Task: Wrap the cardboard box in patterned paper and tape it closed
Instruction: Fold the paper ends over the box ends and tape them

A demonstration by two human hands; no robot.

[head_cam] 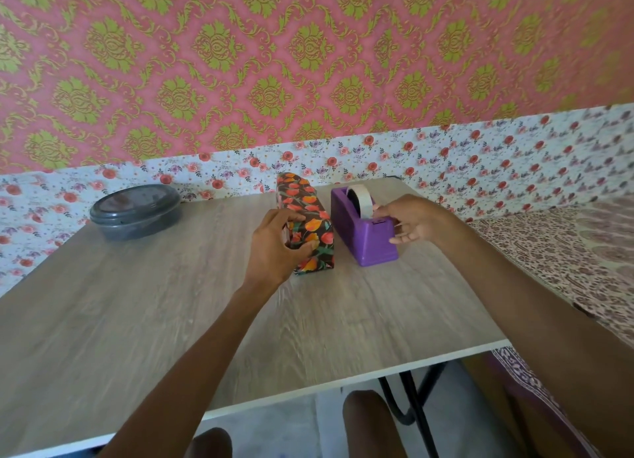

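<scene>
A pale wood-grain table (137, 303) stood against a wall of pink-and-green damask wallpaper (240, 62) with a floral band (480, 162) below and printed cloth (566, 251) to the right. The box (314, 217), already wrapped, lay mid-table, its near end gripped by the left hand (274, 248). Just beside it, the right hand (415, 222) pinched the tape (360, 196) at the purple dispenser (367, 241). A grey lidded container (135, 210) sat far left.

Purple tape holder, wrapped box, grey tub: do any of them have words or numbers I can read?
None can be read.
The purple tape holder is plain, the wrapped box shows only flowers, and the lid of the grey tub is too blurred to tell.
</scene>
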